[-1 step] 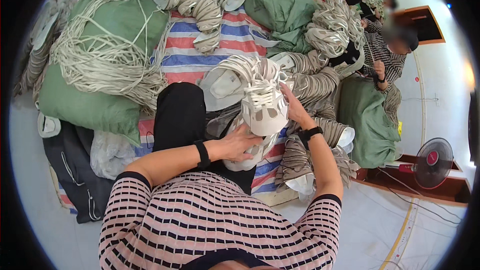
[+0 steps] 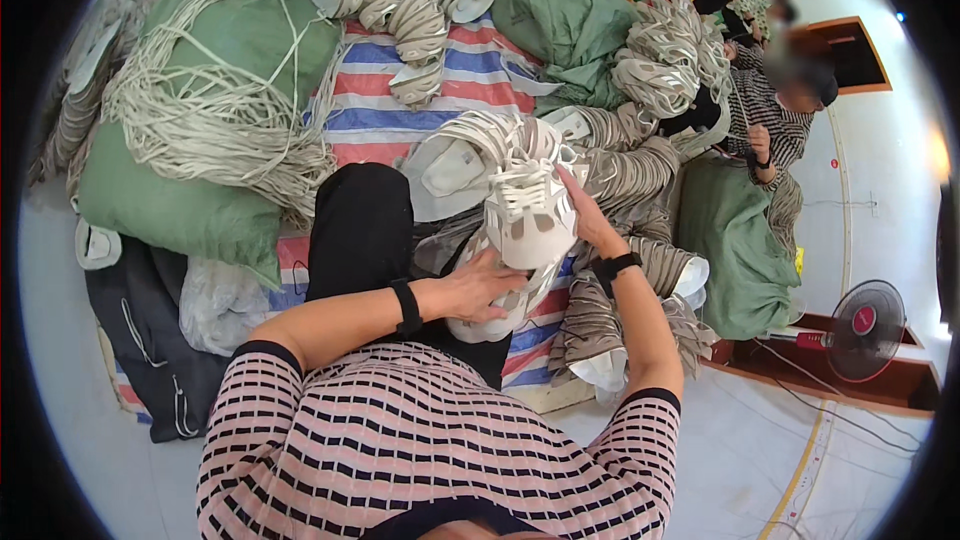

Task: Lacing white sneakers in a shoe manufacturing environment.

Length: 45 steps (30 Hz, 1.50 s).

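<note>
A pale cream shoe upper [image 2: 530,228] with laces threaded through it is in front of me, its toe towards me. My right hand [image 2: 590,215] grips its right side near the opening, some fingers hidden behind it. Under its toe lies another pale upper [image 2: 538,290]. My left hand [image 2: 478,285] is closed on that lower one from the left, thumb and fingers over its edge. Just beyond, more nested uppers [image 2: 470,130] curve away to the left beside a pale insole-shaped piece [image 2: 450,172].
A big bundle of laces [image 2: 210,130] lies over a green sack [image 2: 180,210] at left. Rows of stacked uppers [image 2: 635,170] stand at right, near another green sack [image 2: 735,250]. A striped sheet [image 2: 375,120] covers the floor. Co-workers sit at far right; a fan [image 2: 868,330] stands right.
</note>
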Tool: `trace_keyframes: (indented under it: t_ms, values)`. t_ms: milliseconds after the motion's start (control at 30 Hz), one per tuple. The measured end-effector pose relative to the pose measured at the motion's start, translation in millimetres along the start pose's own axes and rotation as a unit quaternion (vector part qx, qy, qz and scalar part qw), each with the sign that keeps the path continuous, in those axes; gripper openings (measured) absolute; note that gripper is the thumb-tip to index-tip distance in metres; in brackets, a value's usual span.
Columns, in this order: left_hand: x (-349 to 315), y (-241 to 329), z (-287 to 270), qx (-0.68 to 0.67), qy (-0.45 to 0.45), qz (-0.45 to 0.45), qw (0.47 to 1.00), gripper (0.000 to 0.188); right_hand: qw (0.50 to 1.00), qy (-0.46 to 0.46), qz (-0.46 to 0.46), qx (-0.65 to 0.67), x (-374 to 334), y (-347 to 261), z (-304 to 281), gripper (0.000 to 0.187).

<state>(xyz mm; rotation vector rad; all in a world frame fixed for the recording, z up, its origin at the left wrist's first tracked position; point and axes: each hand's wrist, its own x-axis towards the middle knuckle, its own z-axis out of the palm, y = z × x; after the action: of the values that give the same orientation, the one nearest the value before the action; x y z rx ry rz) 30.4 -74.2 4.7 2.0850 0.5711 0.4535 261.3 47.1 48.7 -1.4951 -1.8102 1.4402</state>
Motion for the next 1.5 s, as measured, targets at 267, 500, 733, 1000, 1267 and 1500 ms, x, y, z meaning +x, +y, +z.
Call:
trace_keyframes:
  t_ms: [267, 500, 733, 1000, 1267, 1500]
  values:
    - [-4.2, 20.6, 7.2, -0.026, -0.027, 0.065, 0.997, 0.054, 0.918, 0.075, -0.193, -0.339, 2.9, -65.8, 2.3, 0.042]
    - [-5.4, 16.9, 39.2, 0.021, 0.071, 0.127, 0.989, 0.054, 0.822, 0.104, -0.209, -0.520, -38.1, -152.6, 30.6, 0.040]
    - [-6.7, 11.0, 18.1, 0.088, 0.030, 0.028, 0.995, 0.059, 0.674, -0.012, -0.289, -0.679, 17.5, -116.4, 99.3, 0.028]
    - [-29.0, -4.6, 3.7, 0.099, 0.052, 0.021, 0.994, 0.055, 0.838, -0.050, -0.185, -0.510, 49.5, -86.5, 74.7, 0.052]
    - [-19.3, 23.9, 7.7, 0.034, 0.117, -0.047, 0.991, 0.077, 0.946, 0.005, -0.176, -0.274, 58.3, -16.8, 44.2, 0.057]
    - [-18.2, 28.1, 22.8, 0.105, 0.076, -0.161, 0.978, 0.077, 0.986, 0.046, -0.140, -0.076, -24.1, -26.0, 18.5, 0.041]
